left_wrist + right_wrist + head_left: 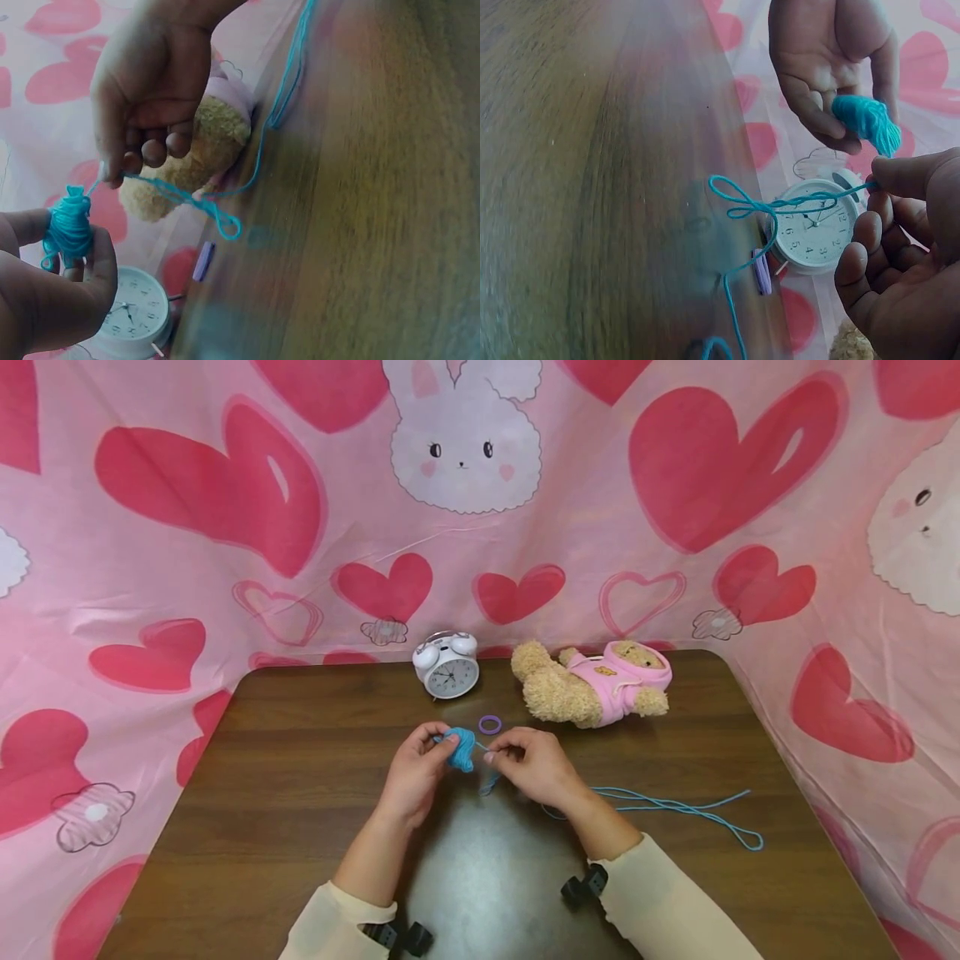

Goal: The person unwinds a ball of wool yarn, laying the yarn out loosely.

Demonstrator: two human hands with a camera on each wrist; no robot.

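Note:
A small wound bundle of blue yarn (462, 750) is gripped between the thumb and fingers of my left hand (417, 770), above the middle of the table. Just to its right, my right hand (536, 764) pinches the yarn strand between thumb and forefinger. From that pinch a looped, twisted length of yarn (187, 199) hangs down, seen in both wrist views. The loose yarn tail (675, 806) runs on past the right forearm and lies in a long loop on the table. In the right wrist view the bundle (866, 122) almost meets the right fingertips.
A white twin-bell alarm clock (447, 667) stands at the table's back edge. Right of it lies a teddy bear (592, 685) in a pink hoodie. A purple ring (490, 717) is on the brown table (300, 827) beyond the hands. Pink heart-patterned cloth (465, 543) hangs around.

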